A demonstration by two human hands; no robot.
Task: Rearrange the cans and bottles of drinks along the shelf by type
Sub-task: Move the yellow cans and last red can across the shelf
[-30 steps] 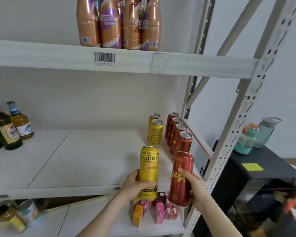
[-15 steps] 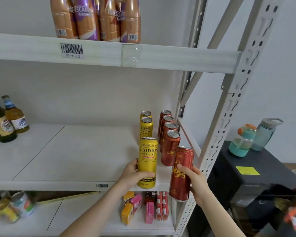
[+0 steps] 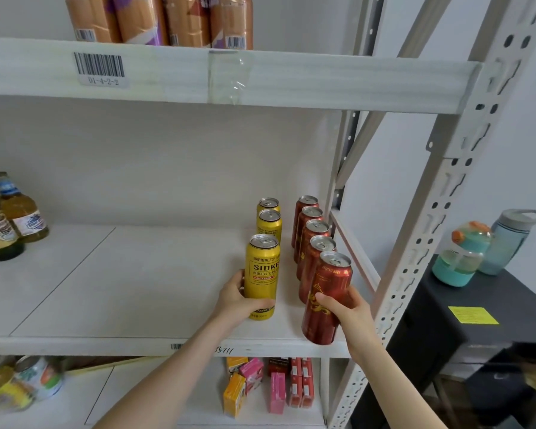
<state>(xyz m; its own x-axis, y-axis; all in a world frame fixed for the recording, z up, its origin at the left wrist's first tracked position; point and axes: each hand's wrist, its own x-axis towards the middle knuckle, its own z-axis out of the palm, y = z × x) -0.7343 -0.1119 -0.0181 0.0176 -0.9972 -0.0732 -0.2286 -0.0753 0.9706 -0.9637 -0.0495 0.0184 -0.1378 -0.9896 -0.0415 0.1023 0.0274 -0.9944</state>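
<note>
Left hand (image 3: 239, 300) wraps the lower part of a yellow can (image 3: 262, 274), thumb across the front, fingers behind; right hand (image 3: 350, 308) grips a red can (image 3: 328, 295) round its middle, thumb on the front face; both hands closed on their cans, forearms reaching in from below.

Yellow can upright, near the front of the middle shelf (image 3: 106, 289), base at shelf level; cannot tell if it is set down or just above; it stands in line in front of two more yellow cans (image 3: 270, 224), which run back toward the wall.

Red can tilted, top leaning right and back, base at the shelf's front edge; cannot tell if it touches; it sits at the front end of a row of four red cans (image 3: 316, 236) along the right side, just beside the yellow line.

Beer bottles (image 3: 19, 212) stand at the far left of the same shelf, well apart from the cans; middle stretch of the shelf bare.

Upper shelf (image 3: 260, 78) carries brown and purple bottles (image 3: 155, 17), tops cut off; barcode label (image 3: 99, 68) on its front edge.

Lower shelf: small cartons (image 3: 254, 385) under the cans, blurred jars (image 3: 28, 382) at left.

Right of the rack: black table (image 3: 446, 320) with two water bottles (image 3: 461, 255) and a yellow sticker (image 3: 472, 315).
</note>
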